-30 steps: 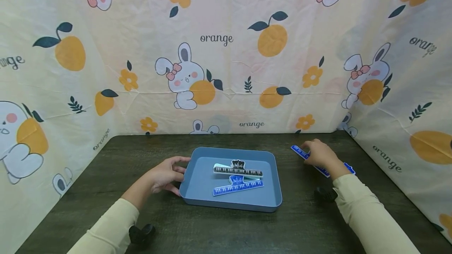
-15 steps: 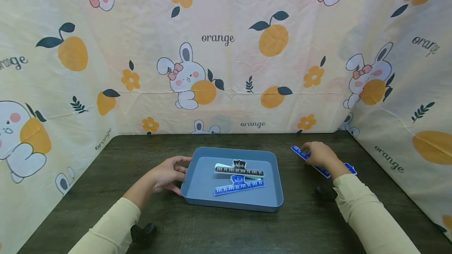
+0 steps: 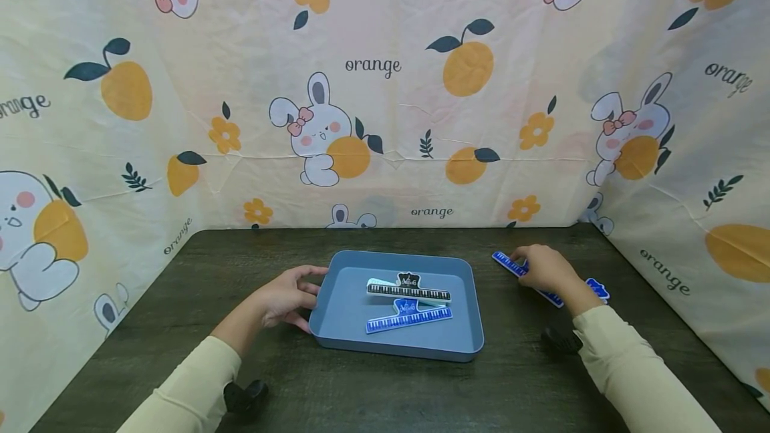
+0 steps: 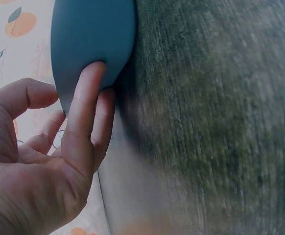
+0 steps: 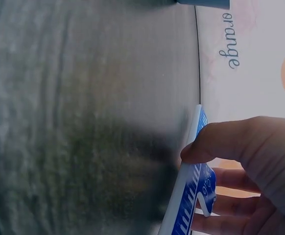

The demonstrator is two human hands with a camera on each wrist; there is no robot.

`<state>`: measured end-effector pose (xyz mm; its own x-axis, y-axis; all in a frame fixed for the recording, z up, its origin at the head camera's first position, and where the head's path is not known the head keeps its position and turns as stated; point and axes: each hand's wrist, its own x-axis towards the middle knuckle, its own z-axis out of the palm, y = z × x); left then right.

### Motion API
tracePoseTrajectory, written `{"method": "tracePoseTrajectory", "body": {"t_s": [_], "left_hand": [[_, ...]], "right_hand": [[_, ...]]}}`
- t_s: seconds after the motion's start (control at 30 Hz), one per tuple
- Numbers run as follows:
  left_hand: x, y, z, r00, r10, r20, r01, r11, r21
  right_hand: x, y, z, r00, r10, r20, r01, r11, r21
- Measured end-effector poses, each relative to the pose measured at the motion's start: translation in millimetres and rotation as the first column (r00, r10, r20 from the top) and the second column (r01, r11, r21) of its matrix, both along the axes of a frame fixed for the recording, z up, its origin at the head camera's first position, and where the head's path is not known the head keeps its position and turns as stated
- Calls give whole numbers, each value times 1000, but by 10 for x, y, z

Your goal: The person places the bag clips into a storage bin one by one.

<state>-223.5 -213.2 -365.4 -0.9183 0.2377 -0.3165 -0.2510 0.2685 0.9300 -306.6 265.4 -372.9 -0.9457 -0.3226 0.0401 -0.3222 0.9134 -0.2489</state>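
A blue shallow tray (image 3: 339, 293) stands on the dark table. In it lie a black-and-white keyboard-pattern clip (image 3: 409, 291) and, just in front, a blue keyboard-pattern clip (image 3: 408, 319). My left hand (image 3: 287, 298) touches the tray's left end, its fingers fairly straight against the outer wall (image 4: 91, 44) in the left wrist view. Right of the tray, my right hand (image 3: 546, 270) pinches another blue clip (image 3: 506, 262) between thumb and fingers, covering its middle. In the right wrist view this clip (image 5: 184, 205) shows its white edge under the thumb.
One more blue clip (image 3: 597, 289) lies beyond my right wrist, partly hidden by it. The dark wooden table (image 3: 385, 393) meets a cloth wall (image 3: 385, 112) printed with rabbits and oranges at the back and both sides.
My right hand and the blue clip in its grip have shifted slightly toward me, and the clip's far end a little left. The left hand and tray hold their places.
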Motion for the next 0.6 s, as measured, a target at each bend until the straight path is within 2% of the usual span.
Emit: {"method": "tracePoseTrajectory", "body": {"t_s": [0.3,0.6], "left_hand": [[-1,1,-3,1000,3,-1,-3,1000,-4],[-3,-2,-2,1000,2,-1,-2,1000,-5]], "right_hand": [[62,-47,9,1000,18,-24,-18,1000,8],[154,-49,-4,993,96,-74,-97,995,-4]]}}
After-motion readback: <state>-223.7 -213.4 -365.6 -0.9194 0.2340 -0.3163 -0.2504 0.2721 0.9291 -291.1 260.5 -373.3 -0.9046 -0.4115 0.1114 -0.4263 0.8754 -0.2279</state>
